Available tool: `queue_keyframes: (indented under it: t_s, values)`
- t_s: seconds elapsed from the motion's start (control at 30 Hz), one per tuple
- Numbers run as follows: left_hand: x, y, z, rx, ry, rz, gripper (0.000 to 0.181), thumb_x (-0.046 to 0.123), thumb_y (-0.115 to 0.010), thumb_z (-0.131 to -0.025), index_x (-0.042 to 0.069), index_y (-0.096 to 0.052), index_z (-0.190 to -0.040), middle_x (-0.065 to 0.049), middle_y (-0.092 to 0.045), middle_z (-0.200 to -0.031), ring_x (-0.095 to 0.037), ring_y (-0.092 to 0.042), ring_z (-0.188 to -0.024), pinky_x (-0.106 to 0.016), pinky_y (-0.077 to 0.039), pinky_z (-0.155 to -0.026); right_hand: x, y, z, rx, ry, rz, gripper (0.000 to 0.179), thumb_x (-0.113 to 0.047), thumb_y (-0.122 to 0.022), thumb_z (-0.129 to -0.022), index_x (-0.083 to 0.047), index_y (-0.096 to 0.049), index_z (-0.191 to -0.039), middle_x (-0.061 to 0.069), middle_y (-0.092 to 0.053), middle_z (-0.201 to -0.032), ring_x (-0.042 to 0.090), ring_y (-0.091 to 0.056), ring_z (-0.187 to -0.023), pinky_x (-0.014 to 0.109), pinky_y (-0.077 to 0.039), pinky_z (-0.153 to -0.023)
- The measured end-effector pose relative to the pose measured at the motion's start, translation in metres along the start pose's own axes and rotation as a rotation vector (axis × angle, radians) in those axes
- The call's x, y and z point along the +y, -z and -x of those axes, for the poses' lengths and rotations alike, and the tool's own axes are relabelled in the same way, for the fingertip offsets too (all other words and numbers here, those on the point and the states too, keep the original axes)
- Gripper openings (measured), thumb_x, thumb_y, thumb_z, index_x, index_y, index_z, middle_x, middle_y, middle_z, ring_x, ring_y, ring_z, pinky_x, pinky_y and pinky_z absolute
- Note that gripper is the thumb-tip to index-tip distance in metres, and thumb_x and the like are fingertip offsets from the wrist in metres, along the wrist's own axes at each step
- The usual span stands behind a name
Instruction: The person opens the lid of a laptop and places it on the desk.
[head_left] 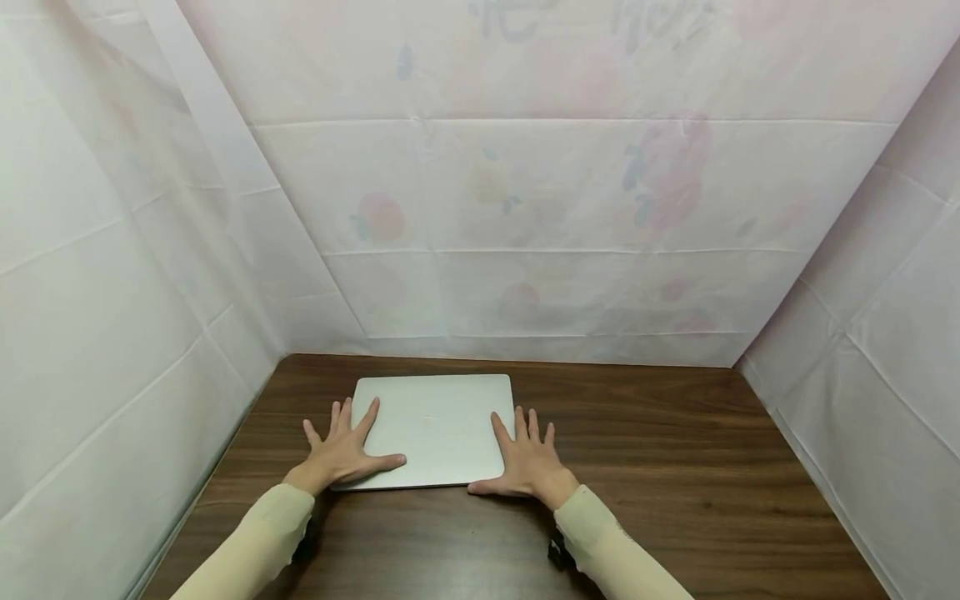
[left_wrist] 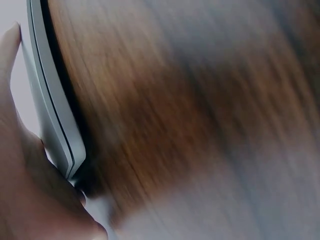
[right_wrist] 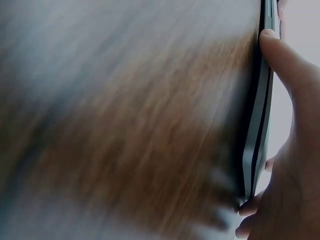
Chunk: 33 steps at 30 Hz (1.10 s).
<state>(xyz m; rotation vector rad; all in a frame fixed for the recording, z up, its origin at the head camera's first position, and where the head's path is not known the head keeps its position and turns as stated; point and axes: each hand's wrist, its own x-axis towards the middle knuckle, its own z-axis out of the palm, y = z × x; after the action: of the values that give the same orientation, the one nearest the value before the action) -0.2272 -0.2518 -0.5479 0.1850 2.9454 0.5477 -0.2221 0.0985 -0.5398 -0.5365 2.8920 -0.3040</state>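
A closed silver laptop (head_left: 435, 429) lies on the wooden table, its front edge toward me. Over its left front corner my left hand (head_left: 341, 450) is spread, the thumb straight across the lid and several fingers reaching past the left side. My right hand (head_left: 528, 462) is at the right front corner with fingers splayed. In the right wrist view the right thumb (right_wrist: 280, 52) touches the laptop's front edge (right_wrist: 259, 117), while other fingertips show beyond the corner. The left wrist view shows the left hand (left_wrist: 20, 175) beside the laptop's slim edge (left_wrist: 55, 100).
The dark brown wooden table (head_left: 660, 467) extends to the right of the laptop and in front of it. White printed cloth (head_left: 525, 208) hangs behind the table, with more white cloth along its left (head_left: 127, 333) and right (head_left: 885, 375) sides.
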Motion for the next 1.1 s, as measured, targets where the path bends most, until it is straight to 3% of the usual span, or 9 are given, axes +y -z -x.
queue_keyframes:
  t_s: [1.1]
  values:
    - [0.033, -0.012, -0.004, -0.017, -0.027, 0.012, 0.122, 0.087, -0.062, -0.075, 0.023, -0.015, -0.167, -0.035, 0.003, -0.168, -0.055, 0.009, -0.155, -0.086, 0.015, -0.106, 0.028, 0.004, 0.025, 0.001, -0.039, -0.051, 0.123, -0.093, -0.058, -0.072, -0.024, -0.018, -0.167, 0.027, -0.012, -0.17, 0.054, -0.014, -0.154, 0.08, -0.015, -0.115]
